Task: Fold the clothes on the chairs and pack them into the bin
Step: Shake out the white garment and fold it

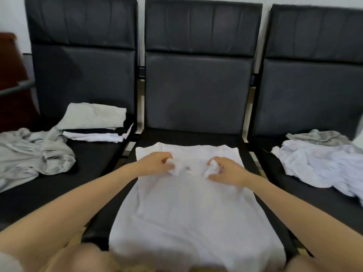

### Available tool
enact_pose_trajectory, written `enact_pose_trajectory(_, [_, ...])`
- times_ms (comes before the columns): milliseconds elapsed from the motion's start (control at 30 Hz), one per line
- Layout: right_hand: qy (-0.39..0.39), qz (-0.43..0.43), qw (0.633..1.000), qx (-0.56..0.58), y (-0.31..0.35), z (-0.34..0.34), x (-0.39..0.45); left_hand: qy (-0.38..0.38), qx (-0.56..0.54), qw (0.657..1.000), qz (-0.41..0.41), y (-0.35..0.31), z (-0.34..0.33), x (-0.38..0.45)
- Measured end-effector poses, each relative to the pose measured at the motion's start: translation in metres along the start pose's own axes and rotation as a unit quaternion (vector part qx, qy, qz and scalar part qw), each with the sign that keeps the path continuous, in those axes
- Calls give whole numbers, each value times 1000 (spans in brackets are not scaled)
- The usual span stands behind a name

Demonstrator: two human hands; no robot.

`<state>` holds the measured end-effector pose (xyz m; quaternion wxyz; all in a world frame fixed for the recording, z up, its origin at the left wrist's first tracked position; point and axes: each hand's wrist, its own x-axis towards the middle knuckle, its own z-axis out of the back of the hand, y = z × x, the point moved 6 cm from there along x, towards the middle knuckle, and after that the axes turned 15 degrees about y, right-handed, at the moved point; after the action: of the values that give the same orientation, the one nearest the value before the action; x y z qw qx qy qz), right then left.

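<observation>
A white T-shirt (188, 209) lies spread flat on the seat of the middle black chair (198, 95), its far edge toward the backrest. My left hand (157, 163) pinches a bunch of its fabric near the upper middle. A short way to the right, my right hand (225, 169) pinches another bunch of the same shirt. Both hands have curled fingers with white cloth between them. No bin is in view.
The left chair's seat holds a stack of folded clothes (96, 124), grey on top, and a crumpled grey garment (33, 154). On the right chair lie unfolded white clothes (322, 165) with a grey piece (318, 137) behind. A dark wooden object (9, 79) stands far left.
</observation>
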<state>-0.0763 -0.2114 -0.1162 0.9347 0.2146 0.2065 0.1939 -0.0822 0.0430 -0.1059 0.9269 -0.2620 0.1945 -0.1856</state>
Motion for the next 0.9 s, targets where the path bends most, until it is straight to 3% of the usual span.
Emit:
enact_pose_trajectory(67, [28,30,999,-28,-7,-21,-12,54,9,998,10,9,-22,-12])
enact_pose_trajectory(100, [11,42,999,-5,-6,-24,-16,40,-55,998,3,10,-25,-19])
enact_pose_trajectory(167, [-21,47,998,37,-4,-23,-19,-51,-182,982,1,15,-17,-29])
enact_pose_trajectory(200, [-36,43,998,43,-4,-23,-18,-114,-195,974,15,21,-10,-35])
enact_pose_trajectory(300, [-83,18,996,27,-4,-24,-22,-225,-140,958,114,46,-2,-60])
enact_pose_trajectory(467, [-103,4,995,-6,7,-28,-32,-242,-77,945,208,69,-11,-91])
enact_pose_trajectory(633, [-56,-10,997,-43,13,-39,-42,-246,-59,953,165,49,-28,-111])
enact_pose_trajectory(900, [-43,78,988,-127,39,-56,-89,-204,39,977,56,-3,-60,-140])
